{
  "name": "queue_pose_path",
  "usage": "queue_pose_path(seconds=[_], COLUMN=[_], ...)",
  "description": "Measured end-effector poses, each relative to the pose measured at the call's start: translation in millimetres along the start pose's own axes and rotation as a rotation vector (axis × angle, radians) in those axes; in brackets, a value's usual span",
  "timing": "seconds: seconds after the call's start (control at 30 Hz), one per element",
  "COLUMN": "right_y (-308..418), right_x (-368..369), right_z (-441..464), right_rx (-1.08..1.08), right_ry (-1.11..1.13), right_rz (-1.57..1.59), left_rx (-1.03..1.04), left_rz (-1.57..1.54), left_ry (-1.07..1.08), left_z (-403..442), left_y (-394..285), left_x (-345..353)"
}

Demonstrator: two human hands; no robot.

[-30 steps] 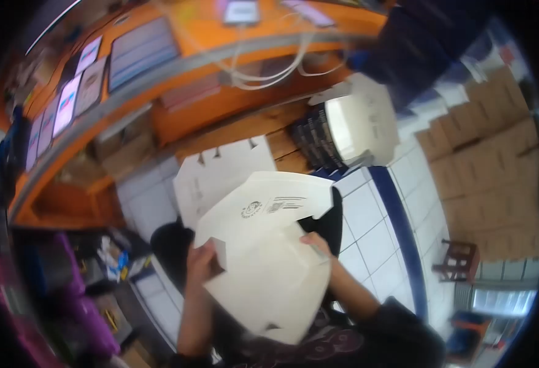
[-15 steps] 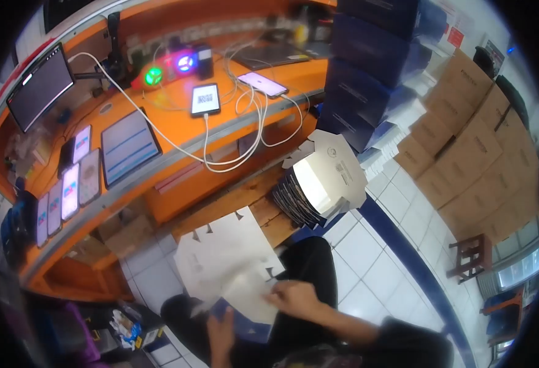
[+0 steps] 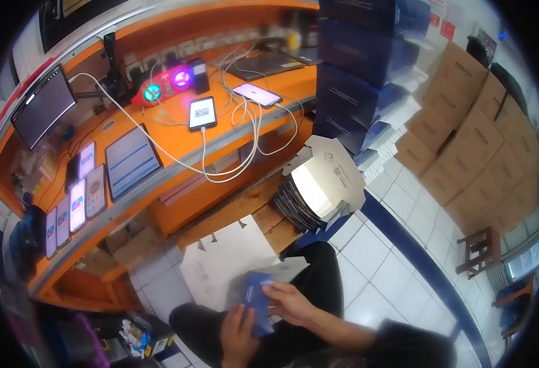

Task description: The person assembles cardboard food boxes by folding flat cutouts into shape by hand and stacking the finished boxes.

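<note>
A folded cardboard piece (image 3: pixel 256 298), blue on its outer face and pale inside, is held over the lap. My left hand (image 3: pixel 239 334) grips its lower left side, fingers on the blue face. My right hand (image 3: pixel 291 302) pinches its right edge. Just beyond it, a flat white die-cut sheet (image 3: pixel 220 260) with dark notches lies on the wooden bench (image 3: pixel 245 210). Farther right along the bench stands a stack of similar die-cut sheets (image 3: pixel 327 178), the top one white side up with printing on it.
An orange desk (image 3: pixel 177 138) holds several phones, a tablet (image 3: pixel 132 161), cables and a monitor (image 3: pixel 43 105). Blue boxes (image 3: pixel 349 86) are piled beyond the sheet stack. Brown cartons (image 3: pixel 472 141) and a small wooden stool (image 3: pixel 479 250) stand at the right.
The piece in my hands has gone from an opened white sheet to a folded shape showing blue. My hands have come closer together. The view has swung up toward the desk.
</note>
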State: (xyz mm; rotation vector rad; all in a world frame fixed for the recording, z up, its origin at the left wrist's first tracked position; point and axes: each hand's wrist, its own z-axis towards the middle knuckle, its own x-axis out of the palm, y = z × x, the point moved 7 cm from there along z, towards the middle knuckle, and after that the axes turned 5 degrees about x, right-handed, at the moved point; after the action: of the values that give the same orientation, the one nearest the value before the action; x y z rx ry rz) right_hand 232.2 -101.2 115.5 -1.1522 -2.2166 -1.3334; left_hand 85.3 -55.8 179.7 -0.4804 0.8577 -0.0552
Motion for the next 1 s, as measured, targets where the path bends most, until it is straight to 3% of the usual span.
queue_pose_path(seconds=[0.07,0.13,0.23,0.3,0.37,0.43,0.5,0.53,0.6,0.63,0.7,0.8,0.87,1.0], right_y=[1.1,-0.4,-1.4,-9.2,-22.1,-28.0,-33.9,-29.6,-12.8,-17.9,-17.8,-11.0,-11.9,-16.8], right_x=[2.0,9.7,17.1,16.9,24.5,32.6,25.1,31.6,37.7,21.6,9.3,27.1,30.6,17.5], right_z=[4.1,2.4,0.1,-2.0,-1.7,-3.2,-3.8,-8.9,-19.0,-12.8,-14.6,-28.5,-32.9,-29.9], right_rx=[-0.004,0.024,0.040,0.036,0.033,0.020,-0.040,-0.014,-0.096,-0.254,-0.565,-0.787,-0.829,-0.709], right_ry=[0.043,0.048,0.119,0.181,0.456,0.361,0.152,0.151,0.010,0.015,-0.079,-0.162,-0.134,-0.141], right_rz=[0.230,0.257,0.300,0.309,0.476,0.446,0.248,0.249,-0.215,-0.450,-0.866,-1.502,-1.585,-1.298], left_rx=[-0.015,-0.033,0.013,0.002,-0.049,-0.160,-0.196,-0.209,-0.219,-0.279,-0.184,-0.020,-0.009,-0.005], left_rz=[-0.091,-0.174,-0.111,0.076,0.152,0.176,0.161,0.112,0.002,0.018,0.034,0.198,0.233,0.184], left_ry=[-0.062,-0.127,-0.143,-0.006,0.008,-0.045,0.015,0.051,0.082,0.095,-0.122,-0.398,-0.340,-0.342], left_z=[-4.0,-6.7,1.8,23.0,16.4,17.3,13.3,17.4,16.1,12.2,11.5,15.3,11.5,19.9], left_y=[3.0,5.6,-2.7,-15.3,-5.6,2.5,6.1,5.0,4.7,7.7,-0.6,-14.9,-18.6,-27.1], left_x=[-6.4,-12.6,-24.8,-27.1,-13.7,-12.4,-4.8,-3.0,-4.3,-6.3,-24.1,-45.6,-51.6,-57.4])
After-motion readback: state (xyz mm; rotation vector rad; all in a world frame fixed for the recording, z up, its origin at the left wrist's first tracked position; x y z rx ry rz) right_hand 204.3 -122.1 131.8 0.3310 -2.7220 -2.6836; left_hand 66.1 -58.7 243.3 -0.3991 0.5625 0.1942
